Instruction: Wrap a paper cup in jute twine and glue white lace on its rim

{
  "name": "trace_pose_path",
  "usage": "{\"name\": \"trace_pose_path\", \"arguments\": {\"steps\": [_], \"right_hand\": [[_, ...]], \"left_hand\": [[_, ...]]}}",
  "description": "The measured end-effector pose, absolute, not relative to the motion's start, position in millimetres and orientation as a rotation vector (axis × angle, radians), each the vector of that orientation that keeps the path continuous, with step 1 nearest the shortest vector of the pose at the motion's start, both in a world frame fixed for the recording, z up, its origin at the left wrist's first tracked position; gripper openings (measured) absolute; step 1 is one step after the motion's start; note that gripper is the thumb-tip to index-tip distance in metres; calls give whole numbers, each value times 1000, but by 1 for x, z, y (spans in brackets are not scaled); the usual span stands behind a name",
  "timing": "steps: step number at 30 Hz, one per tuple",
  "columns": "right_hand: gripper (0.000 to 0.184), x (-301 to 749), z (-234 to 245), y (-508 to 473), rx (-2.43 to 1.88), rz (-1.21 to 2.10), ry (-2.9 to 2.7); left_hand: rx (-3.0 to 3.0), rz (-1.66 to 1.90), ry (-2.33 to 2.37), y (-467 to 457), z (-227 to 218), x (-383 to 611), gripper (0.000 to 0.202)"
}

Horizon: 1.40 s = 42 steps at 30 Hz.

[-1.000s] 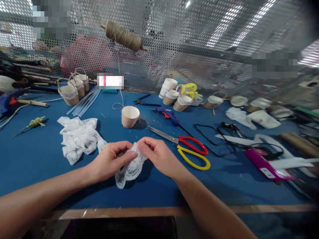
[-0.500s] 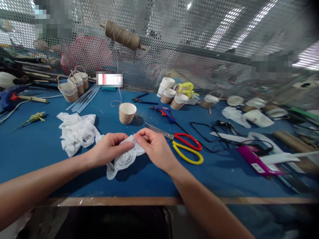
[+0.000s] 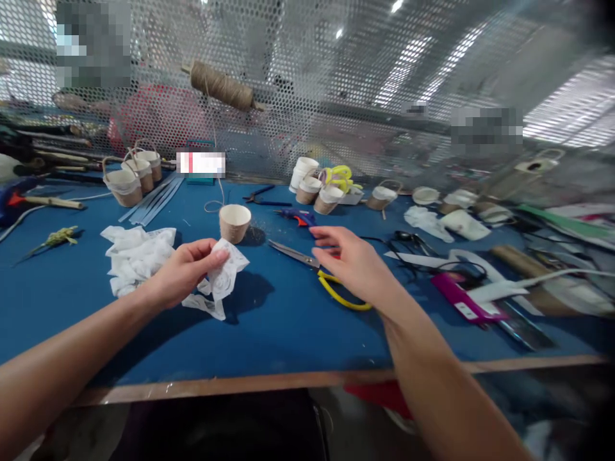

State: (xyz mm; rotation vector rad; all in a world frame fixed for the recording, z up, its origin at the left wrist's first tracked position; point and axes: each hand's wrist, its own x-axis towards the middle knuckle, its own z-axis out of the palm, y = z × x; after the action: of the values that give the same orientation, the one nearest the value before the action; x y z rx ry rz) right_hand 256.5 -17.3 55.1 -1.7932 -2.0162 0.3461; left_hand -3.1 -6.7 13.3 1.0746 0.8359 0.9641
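My left hand point(image 3: 195, 266) pinches one end of a white lace ribbon point(image 3: 228, 272) between thumb and fingers, just above the table. The rest of the lace lies as a crumpled heap point(image 3: 137, 253) to the left, partly behind my wrist. Over the scissors point(image 3: 300, 254), with red and yellow handles, hovers my right hand point(image 3: 348, 262), fingers apart and holding nothing. It covers most of the red handle. A small twine-wrapped cup point(image 3: 234, 224) with a white inside stands upright beyond my left hand. Past my right fingertips lies a blue glue gun point(image 3: 298, 216).
Several small handled buckets point(image 3: 123, 186) stand at the back left, beside clear glue sticks point(image 3: 154, 202). More cups point(image 3: 328, 200) stand at the back. A magenta box point(image 3: 464, 298), black cables and paper strips clutter the right. A twine spool point(image 3: 221, 86) hangs on the mesh.
My right hand has let go of the lace and moved right, over the scissors' handles. The left hand keeps its end of the lace. The view has shifted slightly right.
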Motion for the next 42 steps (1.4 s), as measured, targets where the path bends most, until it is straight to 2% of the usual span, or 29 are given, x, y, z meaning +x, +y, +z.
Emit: {"name": "trace_pose_path", "arguments": {"steps": [1, 4, 13, 15, 19, 22, 25, 27, 30, 36, 42], "right_hand": [[43, 267, 52, -16, -1982, 243, -2148], [50, 291, 39, -14, -2162, 256, -2247], [63, 288, 32, -17, -2204, 309, -2223], [60, 283, 36, -25, -2143, 483, -2134], [60, 273, 43, -41, -1707, 1438, -1644], [62, 265, 46, -46, -1359, 1765, -1524], [63, 258, 42, -41, -1059, 1885, -1588], [70, 256, 38, -35, -910, 1945, -1619], [79, 256, 35, -25, -854, 2002, -1669], [67, 263, 35, -20, -780, 2139, -1682], [63, 261, 27, -15, -714, 2133, -1605]], "left_hand": [[1061, 960, 838, -7, 11, -4, 25], [1046, 962, 825, -10, 9, -5, 25], [961, 962, 783, -14, 9, -5, 27], [931, 990, 781, -13, 8, -5, 28], [879, 1054, 793, -8, 5, -5, 26], [848, 1116, 789, -4, 5, -6, 23], [814, 1164, 776, -1, 5, -7, 19], [785, 1179, 766, 0, 7, -8, 17], [730, 1191, 763, 2, 10, -9, 14], [695, 1215, 739, 6, 14, -12, 12], [700, 1190, 737, 6, 11, -13, 16]]}}
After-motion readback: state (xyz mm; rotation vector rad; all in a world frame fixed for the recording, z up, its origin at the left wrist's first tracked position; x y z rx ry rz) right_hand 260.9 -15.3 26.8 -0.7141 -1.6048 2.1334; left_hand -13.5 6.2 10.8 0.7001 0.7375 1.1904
